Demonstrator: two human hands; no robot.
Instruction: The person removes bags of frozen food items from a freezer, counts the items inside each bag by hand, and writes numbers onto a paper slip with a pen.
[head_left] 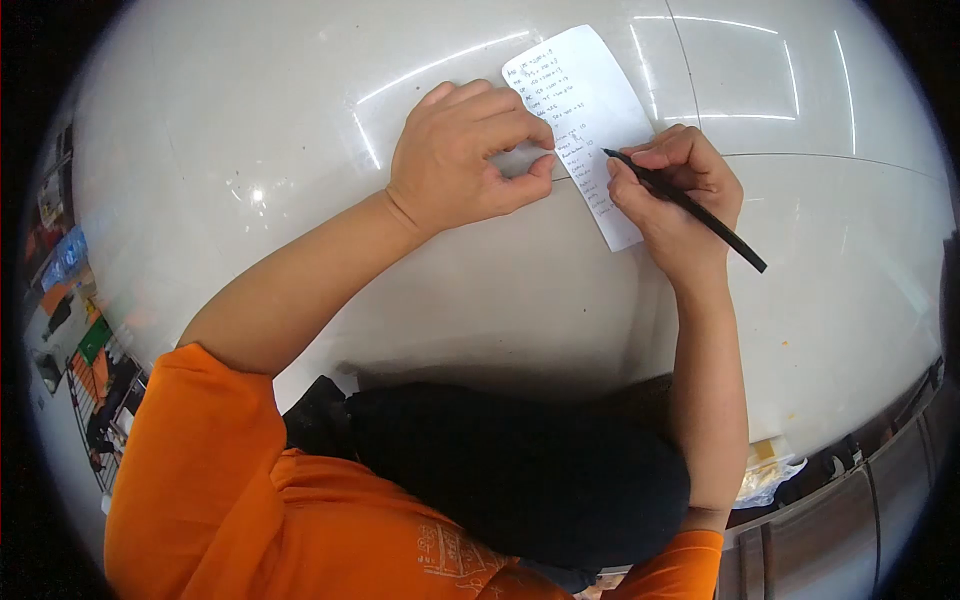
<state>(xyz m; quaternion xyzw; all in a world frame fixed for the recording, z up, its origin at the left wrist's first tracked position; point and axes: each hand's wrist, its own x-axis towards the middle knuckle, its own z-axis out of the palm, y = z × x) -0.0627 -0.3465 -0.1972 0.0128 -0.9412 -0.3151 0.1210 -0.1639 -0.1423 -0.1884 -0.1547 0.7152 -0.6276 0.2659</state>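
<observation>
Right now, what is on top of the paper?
Small handwriting covers much of the paper, with the pen tip over it. The left hand and right hand overlap its edges; whatever is written beneath them cannot be seen.

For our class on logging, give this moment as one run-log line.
paper: handwritten lines | left hand: at its edge | right hand: holds pen, tip over paper

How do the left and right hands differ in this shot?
Grip: the right hand holds a black pen; the left hand holds no pen, and whether it pinches the paper is unclear.
Place: left hand is at the paper's left edge, right hand at its right side.
Pose: left thumb and forefinger curl into a near-ring; right ones close around the pen.
Shared: both bare.
</observation>
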